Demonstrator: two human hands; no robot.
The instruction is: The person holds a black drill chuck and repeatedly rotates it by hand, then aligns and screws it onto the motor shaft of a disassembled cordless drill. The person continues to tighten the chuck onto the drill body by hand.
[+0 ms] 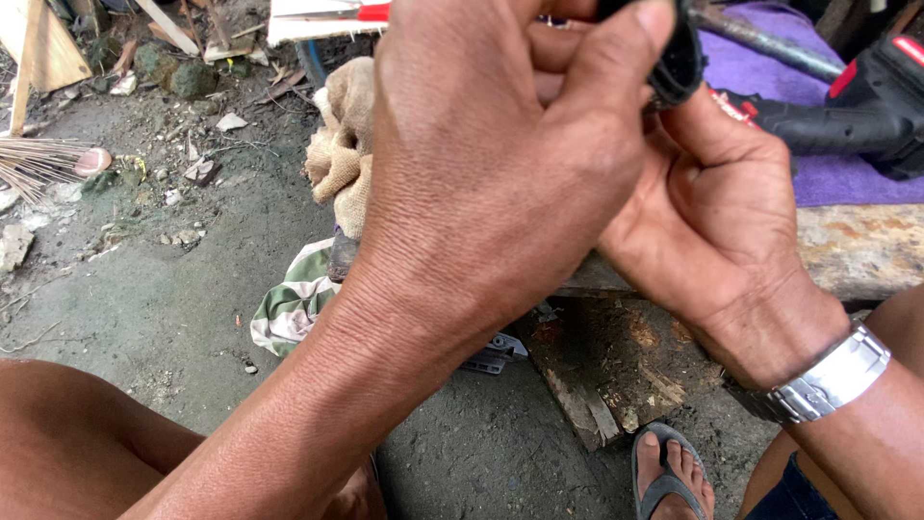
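Presently both hands meet at about one o'clock in the head view, raised close to the camera. The left hand (491,164) fills the centre, back turned upward, thumb pressed against a small black part (679,58) at the top edge near one o'clock. The right hand (717,217) comes in from four o'clock, palm side toward the left hand, its thumb touching the same black part from below. Both hands are closed around it; most of the part is hidden by the fingers, so its shape cannot be told. A metal wristwatch (833,377) sits on the right wrist at four o'clock. Beyond the hands, a black and red power tool (857,106) lies on a purple cloth (770,67) at two o'clock. A burlap rag (345,144) hangs at eleven o'clock, just beside the left hand. A sandalled foot (674,472) rests on the dirt ground (173,289) at five o'clock.
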